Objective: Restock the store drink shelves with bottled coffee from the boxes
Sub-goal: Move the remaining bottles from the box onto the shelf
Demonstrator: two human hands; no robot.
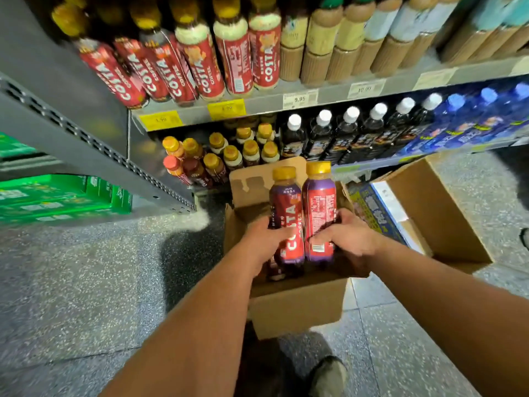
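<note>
A logo-facing Costa Coffee bottle (287,216) is gripped round its lower body by the left hand (263,239), and a barcode-facing Costa Coffee bottle (320,207) is gripped likewise by the right hand (350,239). Both are held upright, touching side by side, gold caps pointed away from the wrists. Directly under the hands an open cardboard box (297,305) is seen on the speckled floor (86,282). Beyond the fingertips, gold-capped bottles (232,156) are stood in rows beneath yellow price tags (226,109). Just right of the right hand a second cardboard box (438,213) is set; well left of the left hand, green cartons (57,196) are stacked.
</note>
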